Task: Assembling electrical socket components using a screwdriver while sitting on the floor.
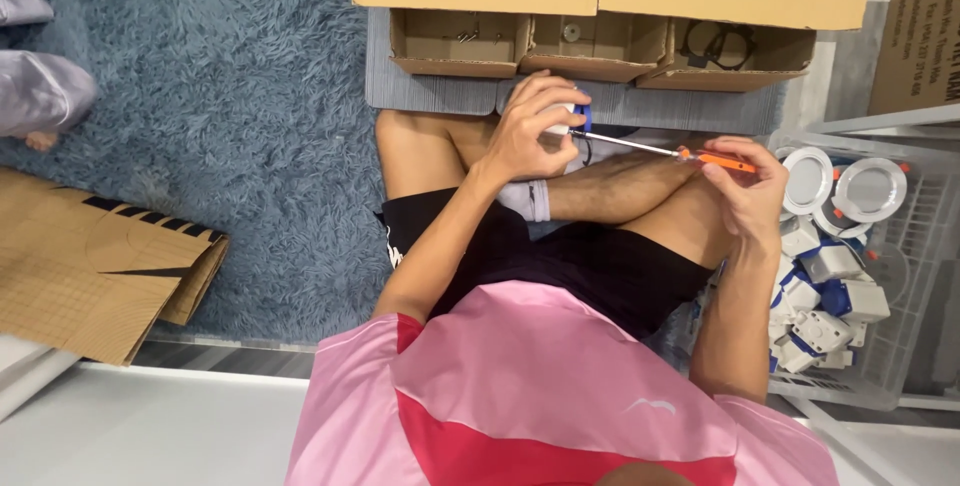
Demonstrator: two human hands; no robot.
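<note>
Left hand (530, 126) is gripping a small white part (560, 122) above the lap, right hand (745, 186) is closing around an orange-handled screwdriver (665, 151) poking into it. Tip's looking ready to slip and jab those fingers if it's pushed off-angle.

A shaggy blue rug (230, 96) covers the floor. On it lie flattened brown cardboard (90, 266) and three small open cardboard boxes (600, 46). A white wire basket (915, 246) stands beside it.
</note>
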